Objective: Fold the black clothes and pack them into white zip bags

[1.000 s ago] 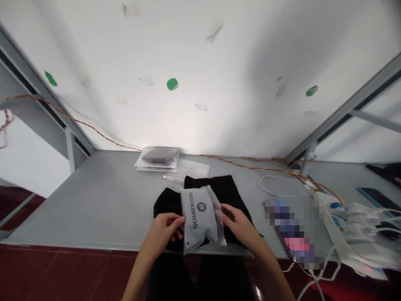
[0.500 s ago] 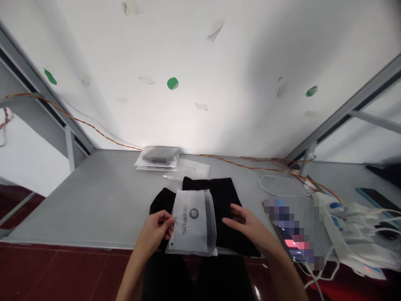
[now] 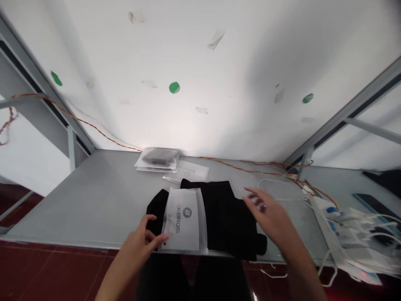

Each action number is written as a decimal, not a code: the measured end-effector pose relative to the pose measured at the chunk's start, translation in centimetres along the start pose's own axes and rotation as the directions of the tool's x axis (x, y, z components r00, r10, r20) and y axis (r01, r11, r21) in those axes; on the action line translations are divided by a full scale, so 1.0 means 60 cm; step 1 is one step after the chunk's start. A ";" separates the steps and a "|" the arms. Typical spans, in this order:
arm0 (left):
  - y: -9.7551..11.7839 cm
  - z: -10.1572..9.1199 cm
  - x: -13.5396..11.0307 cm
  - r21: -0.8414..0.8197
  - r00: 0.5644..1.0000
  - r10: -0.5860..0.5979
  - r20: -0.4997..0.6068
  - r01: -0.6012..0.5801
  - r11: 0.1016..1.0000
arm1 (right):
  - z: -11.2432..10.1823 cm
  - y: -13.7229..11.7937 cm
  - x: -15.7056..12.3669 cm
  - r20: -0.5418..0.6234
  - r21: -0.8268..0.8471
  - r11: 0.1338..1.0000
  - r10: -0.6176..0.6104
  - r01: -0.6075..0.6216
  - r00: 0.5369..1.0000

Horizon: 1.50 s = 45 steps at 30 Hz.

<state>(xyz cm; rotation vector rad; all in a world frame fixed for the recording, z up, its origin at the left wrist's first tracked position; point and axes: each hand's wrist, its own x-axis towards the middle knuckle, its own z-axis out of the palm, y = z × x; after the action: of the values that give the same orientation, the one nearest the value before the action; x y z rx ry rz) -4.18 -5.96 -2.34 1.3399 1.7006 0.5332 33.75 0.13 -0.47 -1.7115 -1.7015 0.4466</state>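
Observation:
A frosted white pouch (image 3: 184, 218) printed with a logo lies flat on a folded black garment (image 3: 225, 213) near the front edge of the grey table (image 3: 94, 200). My left hand (image 3: 142, 239) pinches the pouch's lower left corner between thumb and fingers. Off to the right, my right hand (image 3: 269, 209) hovers above the garment's right side with its fingers spread and nothing in them.
More clear pouches (image 3: 158, 158) are stacked at the back of the table, with a flat one (image 3: 189, 170) beside them. A white cable loop (image 3: 278, 186), coloured wires (image 3: 250, 166) and a white power strip with plugs (image 3: 344, 221) fill the right side.
The pouch went from tilted up in both hands to lying flat on the garment. My right hand let go and moved up and right; the left slid to the pouch's corner.

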 end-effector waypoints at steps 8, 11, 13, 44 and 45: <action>-0.011 0.025 -0.003 -0.145 0.991 0.131 0.004 -0.129 0.981 | 0.162 -0.119 0.140 0.592 0.178 0.934 -0.354 0.311 0.724; -0.007 -0.002 0.013 -0.200 0.989 0.140 -0.045 -0.147 0.969 | 0.150 -0.115 0.163 0.630 0.267 0.940 -0.338 0.214 0.699; 0.010 -0.029 0.032 -0.258 0.987 0.146 -0.071 -0.160 0.953 | 0.122 -0.107 0.172 0.610 0.316 0.937 -0.321 0.149 0.725; 0.147 0.032 0.316 -0.059 0.947 0.318 -0.051 -0.320 0.945 | 0.123 0.027 0.262 0.391 0.311 0.895 0.186 -0.319 0.901; 0.158 0.041 0.323 -0.050 0.942 0.331 -0.060 -0.334 0.941 | 0.120 0.032 0.265 0.370 0.286 0.909 0.188 -0.304 0.910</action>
<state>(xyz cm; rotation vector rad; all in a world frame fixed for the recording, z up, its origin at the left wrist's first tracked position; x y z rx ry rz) 2.50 14.68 -3.53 1.5924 1.4907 0.8102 31.78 17.31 -3.49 -1.6649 -1.5151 1.1418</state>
